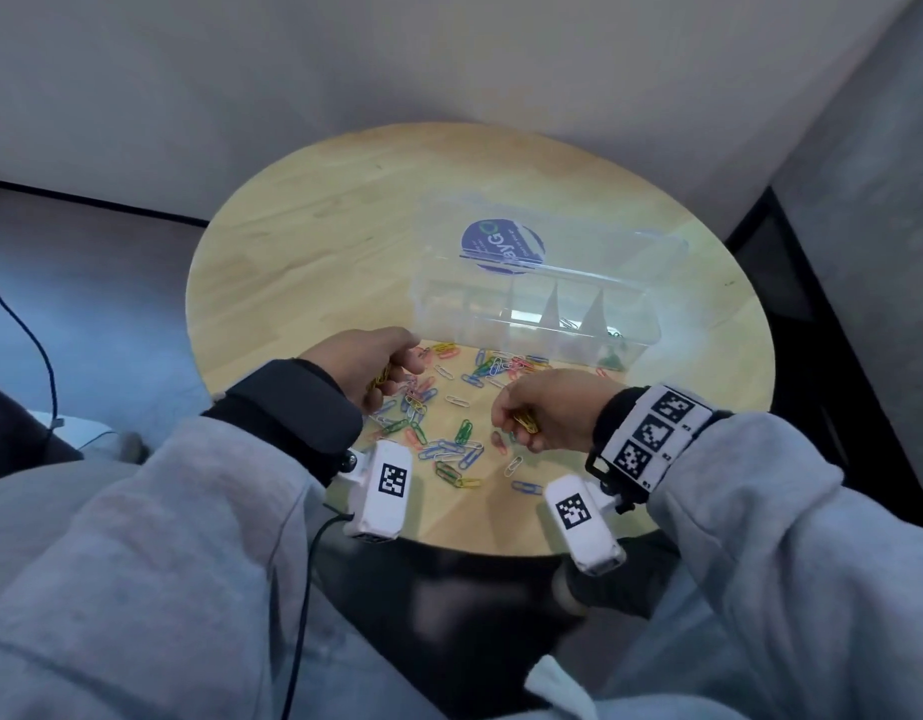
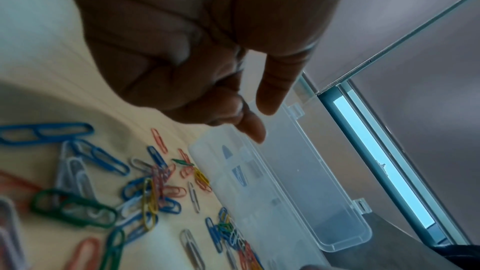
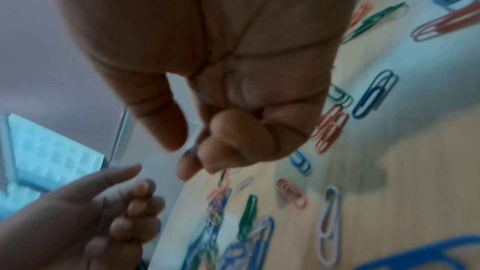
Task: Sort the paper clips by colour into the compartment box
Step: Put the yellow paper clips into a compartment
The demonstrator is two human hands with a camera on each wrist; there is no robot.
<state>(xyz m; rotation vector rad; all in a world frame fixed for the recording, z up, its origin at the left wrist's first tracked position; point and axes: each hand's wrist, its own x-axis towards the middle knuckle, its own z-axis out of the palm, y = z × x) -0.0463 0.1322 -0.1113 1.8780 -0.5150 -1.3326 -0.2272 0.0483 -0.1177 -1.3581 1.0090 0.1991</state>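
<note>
Loose paper clips (image 1: 449,439) in blue, green, red, white and yellow lie scattered on the round wooden table (image 1: 314,241), in front of the clear compartment box (image 1: 501,332). Its lid (image 1: 579,241) stands open behind it. My left hand (image 1: 397,368) hovers near the box's left front corner, fingers curled round a few yellow clips (image 1: 379,380). My right hand (image 1: 511,423) hangs above the pile and grips a bunch of yellow clips (image 1: 526,422). The left wrist view shows my left hand (image 2: 233,110) over the box (image 2: 259,192). In the right wrist view my right hand (image 3: 207,151) is curled.
A few green clips (image 1: 612,358) lie in the box's right end compartment. A purple round sticker (image 1: 502,245) shows through the lid. A dark cable (image 1: 23,324) runs over the floor on the left. A dark cabinet (image 1: 792,283) stands right of the table, walls behind.
</note>
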